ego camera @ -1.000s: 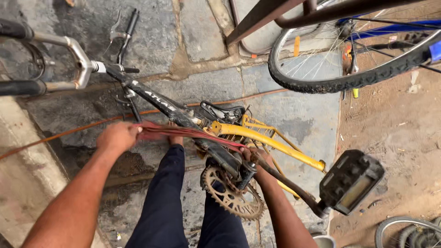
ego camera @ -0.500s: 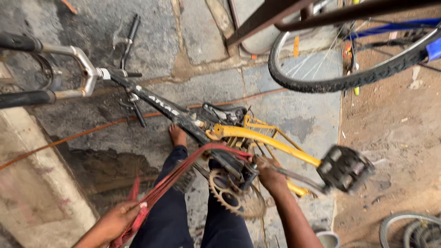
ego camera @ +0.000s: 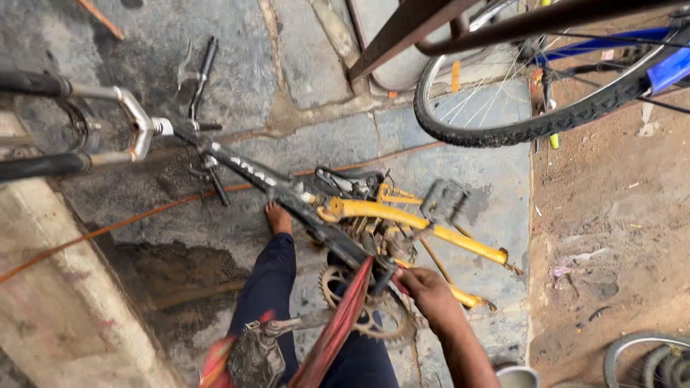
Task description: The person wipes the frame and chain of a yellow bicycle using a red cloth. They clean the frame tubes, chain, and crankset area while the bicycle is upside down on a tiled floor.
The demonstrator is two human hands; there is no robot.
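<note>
A black and yellow bicycle frame [ego camera: 287, 194] lies across my legs over a stone floor. My right hand [ego camera: 431, 294] is closed at the crank hub, gripping the upper end of a red cloth strip [ego camera: 345, 323] that loops round the frame there. The strip runs down and left to the bottom edge of the view. My left hand is out of view. A rusty toothed chainring [ego camera: 374, 327] sits just left of my right hand. One pedal [ego camera: 443, 201] is blurred above the yellow tube, and the other pedal [ego camera: 251, 356] hangs low by my left knee.
A blue bicycle's rear wheel [ego camera: 546, 122] stands at the upper right under a dark metal bar [ego camera: 431, 21]. A silver fork [ego camera: 136, 129] reaches left. A concrete ledge [ego camera: 65, 302] borders my left side. Loose tyres [ego camera: 647, 359] and a metal cup [ego camera: 517, 377] lie at the lower right. My bare foot [ego camera: 277, 215] rests under the frame.
My left hand pulled the red strip down and left, then left the view. The cranks turned: the right-hand pedal swung up over the yellow tube and the other came down low.
</note>
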